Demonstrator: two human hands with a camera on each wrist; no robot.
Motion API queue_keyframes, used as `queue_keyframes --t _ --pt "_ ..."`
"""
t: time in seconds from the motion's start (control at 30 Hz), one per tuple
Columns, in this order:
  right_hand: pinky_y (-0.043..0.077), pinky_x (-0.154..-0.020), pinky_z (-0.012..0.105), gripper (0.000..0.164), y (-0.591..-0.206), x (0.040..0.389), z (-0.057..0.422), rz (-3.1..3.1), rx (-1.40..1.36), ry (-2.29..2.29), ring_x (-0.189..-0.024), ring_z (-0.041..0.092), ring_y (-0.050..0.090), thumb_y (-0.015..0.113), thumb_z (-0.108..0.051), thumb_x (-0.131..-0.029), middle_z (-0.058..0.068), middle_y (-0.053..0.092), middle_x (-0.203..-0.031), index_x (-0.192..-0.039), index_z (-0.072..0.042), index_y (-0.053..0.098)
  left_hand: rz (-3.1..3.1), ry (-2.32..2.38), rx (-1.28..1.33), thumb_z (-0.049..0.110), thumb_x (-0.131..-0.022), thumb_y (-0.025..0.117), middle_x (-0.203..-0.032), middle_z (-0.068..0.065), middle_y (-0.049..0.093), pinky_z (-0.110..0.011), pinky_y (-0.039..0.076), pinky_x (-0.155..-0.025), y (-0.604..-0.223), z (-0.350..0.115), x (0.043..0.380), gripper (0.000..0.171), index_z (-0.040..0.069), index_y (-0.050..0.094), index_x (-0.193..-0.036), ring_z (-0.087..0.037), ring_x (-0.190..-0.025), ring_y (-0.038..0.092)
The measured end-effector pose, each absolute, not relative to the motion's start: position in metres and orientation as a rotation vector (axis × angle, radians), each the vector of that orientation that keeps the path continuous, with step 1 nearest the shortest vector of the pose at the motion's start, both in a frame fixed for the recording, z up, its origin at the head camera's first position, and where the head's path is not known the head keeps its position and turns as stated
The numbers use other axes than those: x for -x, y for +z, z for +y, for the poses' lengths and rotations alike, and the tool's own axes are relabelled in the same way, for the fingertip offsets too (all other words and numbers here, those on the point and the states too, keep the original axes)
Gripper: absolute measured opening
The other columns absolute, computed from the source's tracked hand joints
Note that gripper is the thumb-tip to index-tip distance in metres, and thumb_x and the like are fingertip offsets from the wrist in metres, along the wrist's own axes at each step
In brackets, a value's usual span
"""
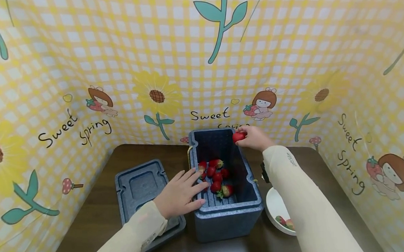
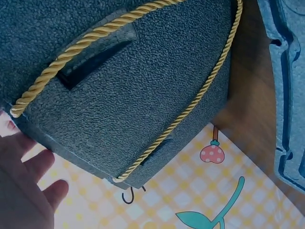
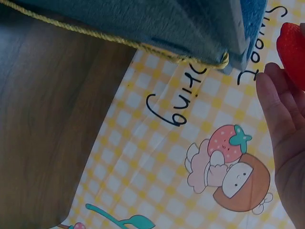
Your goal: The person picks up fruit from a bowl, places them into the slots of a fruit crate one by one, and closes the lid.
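Note:
My right hand [image 1: 255, 137] pinches a red strawberry [image 1: 238, 136] over the far right rim of a dark blue foam box [image 1: 227, 211]. The right wrist view shows the same strawberry [image 3: 291, 56] against the fingers, at the right edge. My left hand [image 1: 182, 192] rests on the box's left rim with its fingers spread and relaxed. Several strawberries [image 1: 216, 186] lie on the ridged floor inside the box, toward its near left side. In the left wrist view, the left fingers [image 2: 40, 164] are at the rim beside the box's outer wall [image 2: 128, 90].
The foam lid [image 1: 144, 183] lies on the brown table [image 1: 100, 198] left of the box. A white bowl [image 1: 274, 203] with strawberries stands at the right, partly under my right forearm. Yellow rope [image 2: 195, 98] runs along the box's sides. A patterned cloth [image 1: 171, 48] hangs around the table.

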State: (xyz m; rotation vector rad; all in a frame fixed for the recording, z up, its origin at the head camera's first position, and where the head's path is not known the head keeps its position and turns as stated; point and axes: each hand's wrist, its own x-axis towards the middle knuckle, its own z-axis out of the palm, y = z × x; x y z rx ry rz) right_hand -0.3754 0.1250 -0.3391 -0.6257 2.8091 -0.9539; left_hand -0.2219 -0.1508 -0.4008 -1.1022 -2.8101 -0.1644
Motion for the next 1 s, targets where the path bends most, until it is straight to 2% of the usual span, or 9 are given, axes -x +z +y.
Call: queue_keyframes --t 0.13,0.37,0.5,0.8,1.0 --pt "0.05 -0.083 0.04 0.043 -0.337 0.376 0.119 2.816 0.641 -0.926 -0.094 0.031 0.059 0.07 -0.017 -0.083 0.022 0.063 -0.117 -0.121 0.001 0.06 -2.861 -0.172 1.147 0.049 -0.097 0.044 -0.15 -0.012 0.038 -0.054 0.028 -0.109 -0.396 -0.154 0.222 0.053 0.019 0.052 -0.139 -0.032 -0.14 0.03" --pt "0.05 -0.082 0.039 0.044 -0.336 0.378 0.113 2.809 0.647 -0.91 -0.096 0.031 0.059 0.07 -0.015 -0.084 0.023 0.062 -0.118 -0.122 0.003 0.059 -2.901 -0.169 1.18 0.049 -0.097 0.043 -0.152 -0.009 0.034 -0.053 0.028 -0.109 -0.394 -0.155 0.221 0.056 0.018 0.046 -0.144 -0.029 -0.141 0.027" --pt "0.051 -0.081 0.037 0.045 -0.335 0.378 0.107 2.8 0.62 -0.918 -0.094 0.03 0.059 0.069 -0.015 -0.083 0.023 0.062 -0.119 -0.123 0.003 0.059 -2.914 -0.177 1.178 0.049 -0.097 0.042 -0.152 -0.01 0.035 -0.052 0.029 -0.108 -0.395 -0.155 0.22 0.056 0.018 0.046 -0.144 -0.029 -0.141 0.027" --pt "0.049 -0.088 0.04 0.043 -0.335 0.377 0.079 2.732 0.68 -0.994 -0.096 0.03 0.058 0.069 -0.013 -0.084 0.022 0.062 -0.115 -0.123 0.003 0.059 -2.865 -0.207 1.172 0.046 -0.097 0.043 -0.147 -0.011 0.042 -0.051 0.026 -0.11 -0.401 -0.149 0.222 0.053 0.015 0.051 -0.14 -0.031 -0.139 0.032" --pt "0.05 -0.086 0.037 0.042 -0.342 0.382 0.057 2.739 0.724 -0.97 -0.093 0.027 0.059 0.069 -0.014 -0.083 0.019 0.064 -0.114 -0.122 0.001 0.06 -2.876 -0.248 1.149 0.046 -0.097 0.043 -0.147 -0.011 0.043 -0.054 0.024 -0.111 -0.401 -0.15 0.22 0.054 0.015 0.051 -0.14 -0.031 -0.139 0.032"
